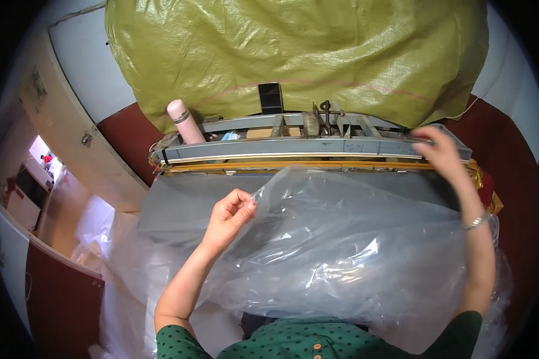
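Observation:
A large sheet of clear plastic film (335, 251) spreads in folds over the dark grey work surface (179, 194) in front of me. My left hand (232, 215) is closed in a pinch on the film's raised edge, left of the middle. Farther off to the right, my right hand (438, 152) hovers at the end of a long grey metal beam (329, 147). Its fingers are bent and somewhat apart, slightly blurred, and I see nothing between them. Whether it touches the beam I cannot tell. A metal-banded watch or bracelet (476, 223) circles my right wrist.
On the metal frame stand a pink bottle (185, 121) and dark metal clamp-like parts (327, 119). A black phone-like slab (270, 98) leans behind it. An olive-green tarp (293, 48) covers a bulk at the back. More film (126, 269) hangs at the left, near an open door (84, 113).

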### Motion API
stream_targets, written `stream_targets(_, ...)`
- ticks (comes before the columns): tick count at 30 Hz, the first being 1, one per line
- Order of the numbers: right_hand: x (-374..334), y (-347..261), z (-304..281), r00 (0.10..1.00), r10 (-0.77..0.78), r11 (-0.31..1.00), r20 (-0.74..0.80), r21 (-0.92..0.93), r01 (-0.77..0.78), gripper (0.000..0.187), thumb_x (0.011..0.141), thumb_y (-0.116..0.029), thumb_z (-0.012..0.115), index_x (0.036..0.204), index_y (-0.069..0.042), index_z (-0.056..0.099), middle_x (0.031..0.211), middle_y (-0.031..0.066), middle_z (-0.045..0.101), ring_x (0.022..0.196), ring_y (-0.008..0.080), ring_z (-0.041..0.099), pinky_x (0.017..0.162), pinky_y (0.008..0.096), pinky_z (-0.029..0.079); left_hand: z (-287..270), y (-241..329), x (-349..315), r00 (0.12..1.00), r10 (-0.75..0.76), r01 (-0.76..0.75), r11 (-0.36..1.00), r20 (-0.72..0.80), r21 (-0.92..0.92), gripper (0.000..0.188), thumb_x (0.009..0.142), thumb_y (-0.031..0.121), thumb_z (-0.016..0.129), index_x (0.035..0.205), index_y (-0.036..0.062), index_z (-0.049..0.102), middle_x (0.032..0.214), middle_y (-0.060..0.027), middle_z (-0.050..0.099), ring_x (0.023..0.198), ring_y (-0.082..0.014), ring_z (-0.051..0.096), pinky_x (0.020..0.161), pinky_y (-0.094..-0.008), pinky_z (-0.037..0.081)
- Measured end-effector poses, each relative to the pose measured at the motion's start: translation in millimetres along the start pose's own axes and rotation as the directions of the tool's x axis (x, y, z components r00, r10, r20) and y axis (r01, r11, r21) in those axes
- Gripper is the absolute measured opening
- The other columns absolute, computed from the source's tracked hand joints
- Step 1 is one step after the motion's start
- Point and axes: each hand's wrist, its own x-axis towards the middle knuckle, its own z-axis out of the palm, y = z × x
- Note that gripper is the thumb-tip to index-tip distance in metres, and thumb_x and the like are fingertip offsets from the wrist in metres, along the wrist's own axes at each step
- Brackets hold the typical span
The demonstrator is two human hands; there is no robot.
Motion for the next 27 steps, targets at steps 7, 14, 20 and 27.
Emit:
stream_targets(7, 34.1, -164.3, 193.4, 0.689, -0.695, 0.675, 0.204, 0.516, 0.528, 0.027, 0.076, -0.015, 0.066, 0.099, -0.002, 0.059, 0.095, 0.0097, 0.06, 0.089, 0.0238, 0.057, 0.078, 0.033, 0.044, -3.7, 24.8, -20.1, 1.0, 0.027, -0.027, 0.985, 0.002, 0.171, 0.011, 0.087, 0.012, 0.056, 0.086, 0.0028, 0.051, 0.076, -0.0029, 0.057, 0.069, -0.008, 0.053, 0.064, -0.0226, 0.044)
stream_targets(14, 5.9, -167.1, 246.5, 0.801, -0.428, 0.46, 0.419, 0.864, -0.206, 0.012, 0.087, -0.015, 0.056, 0.092, -0.004, 0.055, 0.072, 0.0003, 0.053, 0.061, 0.0071, 0.047, 0.054, 0.02, 0.038, -12.7, 29.3, -19.8, 0.88, 0.471, -0.308, 0.653, -0.053, 0.692, 0.016, 0.073, 0.001, 0.066, 0.074, 0.0025, 0.05, 0.068, -0.0046, 0.053, 0.06, -0.0134, 0.053, 0.054, -0.0254, 0.043)
stream_targets(20, -14.5, -170.5, 265.4, 0.814, -0.211, 0.318, 0.542, 0.825, -0.467, 0.02, 0.09, -0.017, 0.05, 0.105, -0.003, 0.054, 0.068, -0.002, 0.05, 0.056, 0.0035, 0.04, 0.049, 0.017, 0.032, 6.6, -2.5, 0.5, 0.769, 0.64, -0.313, 0.36, 0.012, 0.879, 0.024, 0.065, 0.0, 0.069, 0.079, 0.0031, 0.049, 0.076, -0.0107, 0.054, 0.068, -0.0253, 0.056, 0.057, -0.0338, 0.045)
stream_targets(27, -8.7, 8.2, 234.6, 0.844, 0.535, 0.026, 0.039, 0.998, -0.063, 0.011, 0.086, -0.017, 0.055, 0.094, -0.01, 0.054, 0.085, -0.001, 0.057, 0.067, 0.0079, 0.047, 0.062, 0.0239, 0.042, -69.0, -53.6, -16.9, 0.965, 0.261, -0.111, 0.351, 0.017, 0.93, 0.057, 0.066, 0.026, 0.073, 0.112, 0.0021, 0.05, 0.116, -0.0176, 0.051, 0.11, -0.0333, 0.045, 0.092, -0.0403, 0.036)
